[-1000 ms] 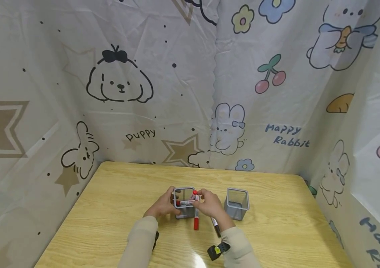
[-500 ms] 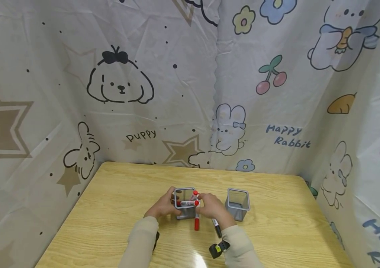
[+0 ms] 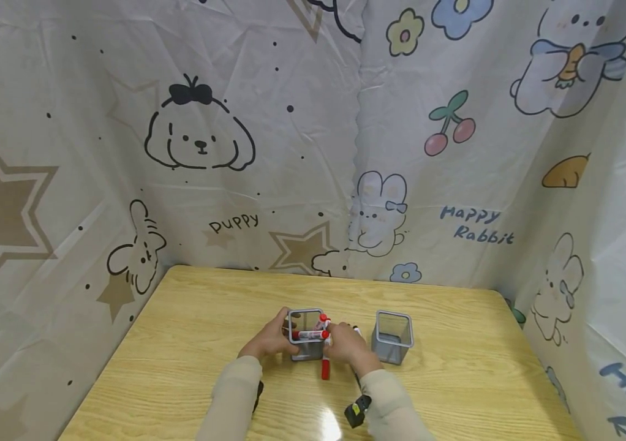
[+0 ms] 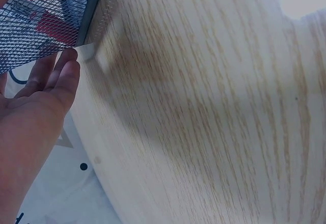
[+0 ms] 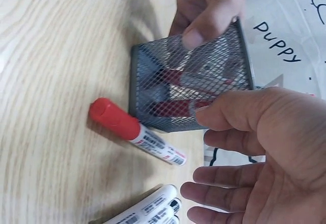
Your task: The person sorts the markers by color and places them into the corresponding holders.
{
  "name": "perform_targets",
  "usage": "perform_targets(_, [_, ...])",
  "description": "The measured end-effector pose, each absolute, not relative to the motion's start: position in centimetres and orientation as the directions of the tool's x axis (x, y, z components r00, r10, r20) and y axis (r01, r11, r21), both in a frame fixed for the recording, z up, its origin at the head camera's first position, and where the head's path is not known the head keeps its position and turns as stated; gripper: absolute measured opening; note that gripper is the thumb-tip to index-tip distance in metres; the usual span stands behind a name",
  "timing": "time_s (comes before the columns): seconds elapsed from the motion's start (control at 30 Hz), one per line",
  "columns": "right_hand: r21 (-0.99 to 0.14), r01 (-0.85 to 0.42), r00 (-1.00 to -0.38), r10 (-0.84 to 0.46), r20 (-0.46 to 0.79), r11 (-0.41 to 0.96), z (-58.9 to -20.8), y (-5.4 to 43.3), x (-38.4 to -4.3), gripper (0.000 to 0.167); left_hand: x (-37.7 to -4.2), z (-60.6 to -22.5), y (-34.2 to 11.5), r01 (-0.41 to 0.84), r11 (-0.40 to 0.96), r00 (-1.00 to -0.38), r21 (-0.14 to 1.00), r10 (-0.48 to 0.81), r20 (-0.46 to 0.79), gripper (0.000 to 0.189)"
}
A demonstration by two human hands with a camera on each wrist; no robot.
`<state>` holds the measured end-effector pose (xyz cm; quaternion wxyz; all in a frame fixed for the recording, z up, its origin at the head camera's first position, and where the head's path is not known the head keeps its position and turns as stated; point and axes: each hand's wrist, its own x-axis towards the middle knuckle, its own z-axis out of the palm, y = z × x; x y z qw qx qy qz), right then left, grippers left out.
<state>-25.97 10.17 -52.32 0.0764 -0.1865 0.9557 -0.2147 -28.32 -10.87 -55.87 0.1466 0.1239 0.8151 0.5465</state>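
Observation:
My left hand (image 3: 269, 337) grips a grey wire-mesh pen holder (image 3: 306, 351) from its left side, thumb on the near wall. Inside it lean red markers (image 5: 178, 108), their red ends showing at the rim in the head view. My right hand (image 3: 346, 346) is at the holder's right side; in the right wrist view its thumb overlaps the mesh and the other fingers are spread loosely, with no marker among them. Another red marker (image 5: 116, 119) lies on the table just in front of the holder. White-barrelled markers (image 5: 147, 208) lie below my right hand, partly hidden in the head view.
A second mesh pen holder (image 3: 392, 350) stands to the right, no markers visible in it. The wooden table (image 3: 208, 300) ends at a patterned curtain (image 3: 225, 196) at the back and sides. A black wrist device (image 3: 356, 411) sits at my right sleeve.
My right hand has let go of a red marker, which now leans in the left holder. It has moved slightly down along the holder's right side. The left hand keeps its grip.

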Motion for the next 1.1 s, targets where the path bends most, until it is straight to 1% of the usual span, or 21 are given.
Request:
perform_targets(0.17, [-0.416,-0.320,-0.923,-0.379,-0.065,0.851,-53.0,10.0,-26.0,0.040,-28.4,-56.1,-10.9,0.038,0.373,-0.925,0.927,0.364,-0.109,0.077])
perform_targets(0.5, [-0.416,-0.296,-0.936,-0.347,-0.053,0.860,-54.7,9.8,-26.5,0.022,-28.7,-56.5,-10.8,0.035,0.389,-0.928,0.920,0.354,-0.115,0.076])
perform_targets(0.8, [-0.374,-0.342,-0.932,-0.361,0.021,0.862,-55.9,9.9,-26.8,0.008,-28.6,-56.8,-10.8,0.034,0.369,-0.930,0.929,0.351,-0.106,0.077])
perform_targets(0.87, [-0.380,-0.347,-0.932,-0.361,0.036,0.857,-56.1,9.9,-26.9,0.007,-28.6,-56.9,-10.8,0.032,0.373,-0.930,0.927,0.350,-0.109,0.077])
perform_targets(0.97, [-0.399,-0.356,-0.930,-0.362,0.063,0.845,-56.4,10.0,-26.9,0.010,-28.6,-57.0,-10.8,0.020,0.381,-0.930,0.924,0.347,-0.123,0.077])
perform_targets(1.1, [-0.406,-0.347,-0.937,-0.331,0.111,0.845,-56.5,9.8,-26.9,0.014,-28.7,-56.8,-10.7,0.021,0.384,-0.930,0.923,0.346,-0.122,0.077])
